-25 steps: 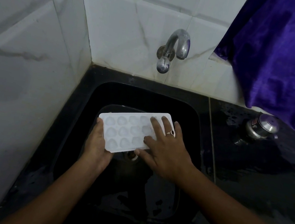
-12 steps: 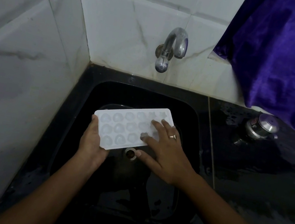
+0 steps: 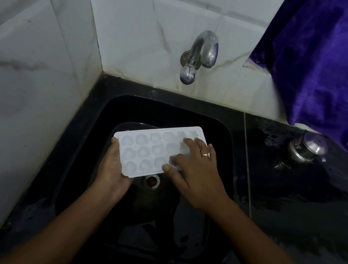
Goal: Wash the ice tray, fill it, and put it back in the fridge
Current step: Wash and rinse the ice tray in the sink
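Note:
A white ice tray (image 3: 148,150) with several round cups is held over the black sink (image 3: 95,176), tilted with its right end higher. My left hand (image 3: 113,167) grips its lower left corner from beneath. My right hand (image 3: 194,170), wearing a ring, lies flat on the tray's right part with fingers spread over the cups. The chrome tap (image 3: 202,53) sticks out of the tiled wall above the sink, and no water stream shows.
White marble tiles close off the left and back. A wet black counter (image 3: 305,213) runs to the right, carrying a small steel pot (image 3: 306,148). A purple cloth (image 3: 333,67) hangs at the upper right. The drain (image 3: 152,180) lies just below the tray.
The tray and both hands have shifted slightly left and up in the sink. My right hand's fingers have slid across the tray's right cups.

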Demonstrator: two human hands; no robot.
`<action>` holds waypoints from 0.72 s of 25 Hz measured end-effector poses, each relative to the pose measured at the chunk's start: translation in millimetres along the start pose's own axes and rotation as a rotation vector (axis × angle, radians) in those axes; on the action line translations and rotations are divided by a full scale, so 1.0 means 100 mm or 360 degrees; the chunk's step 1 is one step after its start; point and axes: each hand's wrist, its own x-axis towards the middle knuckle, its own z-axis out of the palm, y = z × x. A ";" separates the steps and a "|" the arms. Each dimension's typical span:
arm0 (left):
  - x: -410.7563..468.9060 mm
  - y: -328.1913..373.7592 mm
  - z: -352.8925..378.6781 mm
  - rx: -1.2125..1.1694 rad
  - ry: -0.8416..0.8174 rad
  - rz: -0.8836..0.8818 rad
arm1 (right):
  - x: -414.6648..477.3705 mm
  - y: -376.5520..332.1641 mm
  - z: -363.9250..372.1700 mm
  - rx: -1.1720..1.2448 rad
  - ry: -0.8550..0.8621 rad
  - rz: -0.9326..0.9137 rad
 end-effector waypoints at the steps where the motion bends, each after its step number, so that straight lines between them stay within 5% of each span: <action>1: 0.01 0.00 0.02 -0.0001 0.0010 -0.0002 | -0.01 -0.06 0.04 -0.0004 -0.0005 0.0008; 9: 0.06 0.00 -0.04 0.0035 0.0019 -0.0011 | -0.02 0.03 0.00 0.0368 0.0051 0.0054; 14: 0.02 -0.06 0.04 -0.0070 0.0044 -0.0045 | 0.07 0.03 0.01 -0.0441 0.0042 -0.0156; 18: 0.03 0.01 0.01 -0.0067 0.0070 -0.0002 | -0.07 0.03 0.07 -0.0391 -0.0180 -0.0287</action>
